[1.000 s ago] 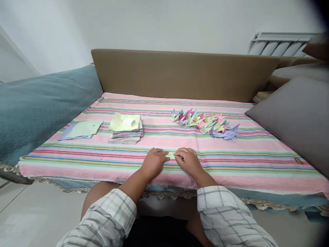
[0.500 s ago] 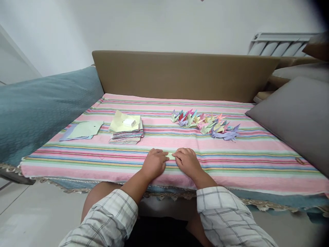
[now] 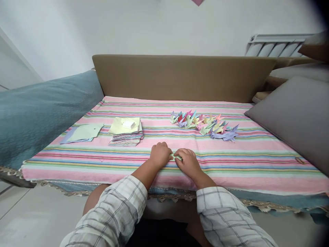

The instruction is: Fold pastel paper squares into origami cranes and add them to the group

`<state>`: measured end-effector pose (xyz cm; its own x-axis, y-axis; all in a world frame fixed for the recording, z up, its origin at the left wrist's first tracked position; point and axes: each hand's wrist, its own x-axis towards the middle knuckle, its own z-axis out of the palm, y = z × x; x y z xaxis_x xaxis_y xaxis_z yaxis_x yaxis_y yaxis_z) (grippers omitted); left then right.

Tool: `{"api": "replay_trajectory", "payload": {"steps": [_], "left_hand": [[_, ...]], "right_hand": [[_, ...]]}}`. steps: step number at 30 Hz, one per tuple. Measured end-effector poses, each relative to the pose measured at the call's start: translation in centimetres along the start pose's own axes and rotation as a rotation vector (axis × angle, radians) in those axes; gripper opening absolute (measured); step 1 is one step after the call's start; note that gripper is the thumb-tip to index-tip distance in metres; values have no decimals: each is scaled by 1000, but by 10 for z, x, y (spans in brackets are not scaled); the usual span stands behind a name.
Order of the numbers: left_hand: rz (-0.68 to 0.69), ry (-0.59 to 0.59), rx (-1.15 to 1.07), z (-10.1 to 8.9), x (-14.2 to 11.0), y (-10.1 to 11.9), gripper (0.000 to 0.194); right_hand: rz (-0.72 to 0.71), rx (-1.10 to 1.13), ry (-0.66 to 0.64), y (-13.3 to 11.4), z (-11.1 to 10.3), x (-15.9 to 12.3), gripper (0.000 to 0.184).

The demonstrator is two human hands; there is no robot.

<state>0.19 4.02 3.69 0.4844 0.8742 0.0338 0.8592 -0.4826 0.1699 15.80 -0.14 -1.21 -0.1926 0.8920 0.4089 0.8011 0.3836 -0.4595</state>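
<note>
Close together near the front of the striped cloth are my two hands, with a small light-green folded paper between them. My left hand curls its fingers onto the left end of the paper. The fingers of my right hand pinch its right side. Most of the paper is hidden under my fingertips, so its exact folded shape cannot be made out. Beyond my right hand lies a group of colourful folded paper cranes.
Left of my hands stands a stack of coloured paper with a small white block on top. Farther left lie loose pale-green and purple sheets. A grey cushion rests at right; a brown backrest closes the rear.
My left hand has moved right, closer to my right hand, and less of the green paper shows between them. My right hand has barely moved. The view has tilted slightly upward.
</note>
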Motion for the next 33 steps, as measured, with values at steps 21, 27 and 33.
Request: {"api": "replay_trajectory", "payload": {"steps": [21,27,33], "left_hand": [[-260,126,-2014,-2,-9,3,43],[-256,6,-2192,-7,-4,-8,31],[-302,-27,-2179,-6,-6,-17,38]], "right_hand": [[435,1310,272,-40,15,31,31],[508,1339,222,-48,2,53,34],[446,1264,195,-46,1,59,30]]}}
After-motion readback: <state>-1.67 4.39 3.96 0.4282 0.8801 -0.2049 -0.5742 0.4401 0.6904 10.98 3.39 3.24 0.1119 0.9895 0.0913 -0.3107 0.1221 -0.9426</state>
